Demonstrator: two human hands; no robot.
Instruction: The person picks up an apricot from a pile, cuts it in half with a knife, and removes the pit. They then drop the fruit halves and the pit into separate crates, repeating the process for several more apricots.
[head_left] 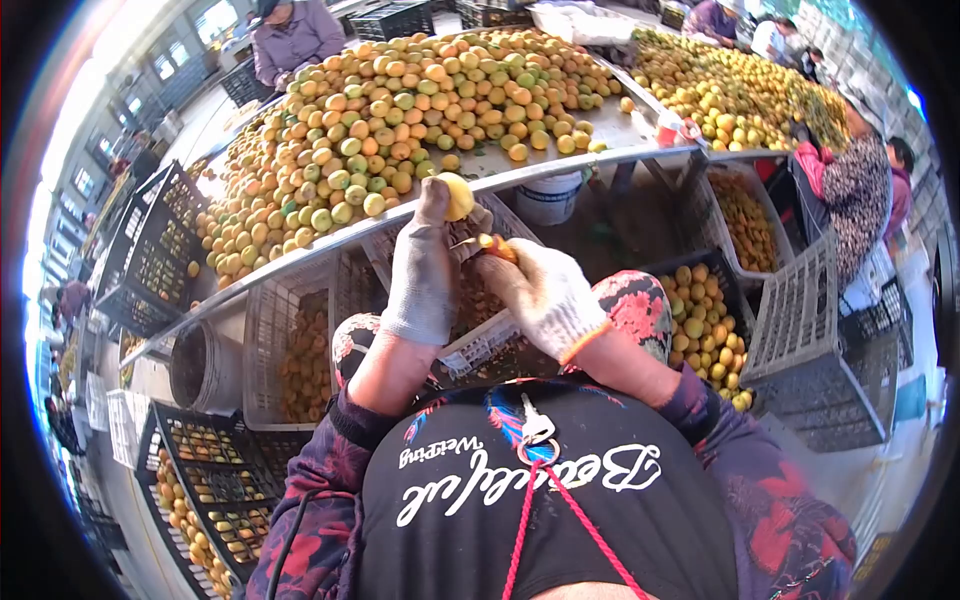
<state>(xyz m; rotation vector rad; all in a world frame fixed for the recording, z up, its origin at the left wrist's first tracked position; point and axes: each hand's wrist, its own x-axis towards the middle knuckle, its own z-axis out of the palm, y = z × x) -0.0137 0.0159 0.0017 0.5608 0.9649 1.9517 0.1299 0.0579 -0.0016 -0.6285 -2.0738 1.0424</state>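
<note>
In the head view my left hand (pixel 420 280), in a worn grey-white glove, is raised near the table edge. Its thumb and fingers grip a yellow apricot (pixel 458 198). Just to the right, my right hand (pixel 550 300), in a white knitted glove, is closed around the yellow and red handle of a small knife (pixel 496 246). The short blade points left, below the apricot and close to my left hand. Both hands are over a pale crate (pixel 482 346) between my knees, with brownish pieces in it. A large heap of apricots (pixel 400 110) covers the table in front.
The table's metal edge (pixel 590 164) runs just beyond my hands. Beneath it stand a white bucket (pixel 548 200) and another crate (pixel 262 350). A dark crate of apricots (pixel 700 330) is by my right knee. Black crates (pixel 150 250) stand at left; people work around other heaps.
</note>
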